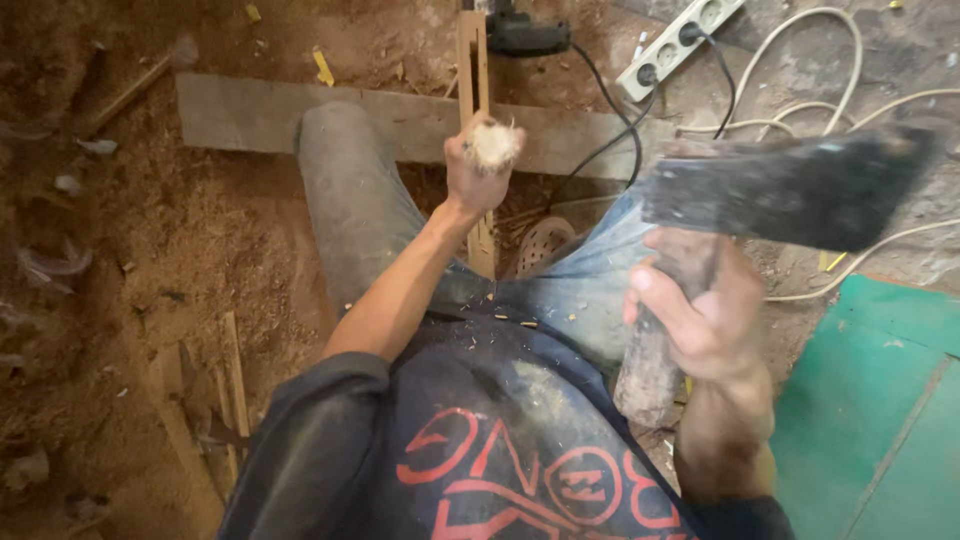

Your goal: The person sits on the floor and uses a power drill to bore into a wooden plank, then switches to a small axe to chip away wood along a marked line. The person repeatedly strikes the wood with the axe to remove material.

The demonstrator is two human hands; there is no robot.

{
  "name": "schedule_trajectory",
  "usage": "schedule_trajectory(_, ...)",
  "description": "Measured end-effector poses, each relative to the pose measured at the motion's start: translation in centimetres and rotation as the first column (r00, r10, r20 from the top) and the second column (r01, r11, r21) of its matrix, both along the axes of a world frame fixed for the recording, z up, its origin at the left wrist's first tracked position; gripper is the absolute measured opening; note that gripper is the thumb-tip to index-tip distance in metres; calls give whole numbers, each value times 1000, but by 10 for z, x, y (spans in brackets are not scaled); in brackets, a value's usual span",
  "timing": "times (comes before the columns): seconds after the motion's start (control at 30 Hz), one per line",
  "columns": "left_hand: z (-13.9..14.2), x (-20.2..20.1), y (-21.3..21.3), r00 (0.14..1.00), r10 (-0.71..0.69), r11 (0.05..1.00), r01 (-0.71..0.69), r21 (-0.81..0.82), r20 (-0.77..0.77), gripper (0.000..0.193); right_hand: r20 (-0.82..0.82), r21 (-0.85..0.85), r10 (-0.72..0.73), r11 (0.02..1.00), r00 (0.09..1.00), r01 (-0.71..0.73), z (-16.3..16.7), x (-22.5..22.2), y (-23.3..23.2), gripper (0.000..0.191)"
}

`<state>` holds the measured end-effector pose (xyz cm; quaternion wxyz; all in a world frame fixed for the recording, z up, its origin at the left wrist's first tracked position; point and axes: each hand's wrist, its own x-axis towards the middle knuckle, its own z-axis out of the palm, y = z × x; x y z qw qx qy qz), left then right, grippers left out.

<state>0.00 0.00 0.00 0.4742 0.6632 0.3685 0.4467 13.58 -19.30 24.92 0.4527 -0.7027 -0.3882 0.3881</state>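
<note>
The left hand has its grip clamped around the frayed top of a wooden stake, which stands upright between the knees. The right hand has its grip clamped on the wooden handle of a hatchet, whose dark head is raised to the right of the stake, well apart from it. Beyond the left grip lie a grey plank, a black power tool and a white power strip on the sawdust-covered floor.

The hatchet has a dull, dark, pitted metal head on a rough, grimy wooden handle. The chisel's struck end is frayed, pale wood fibre. The plank is matt grey wood. Sawdust covers the earthen floor. The power strip is smooth white plastic.
</note>
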Motion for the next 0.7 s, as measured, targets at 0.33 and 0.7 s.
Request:
schedule_trajectory(0.33,-20,-37,-44,998,-60,931,50,363,17,18,469,-602,459,791,754,-108,-64,-67,45,37)
schedule_trajectory(0.7,12,-58,-28,974,-226,939,225,262,-25,37,486,-615,464,784,741,-87,-64,-77,53,34)
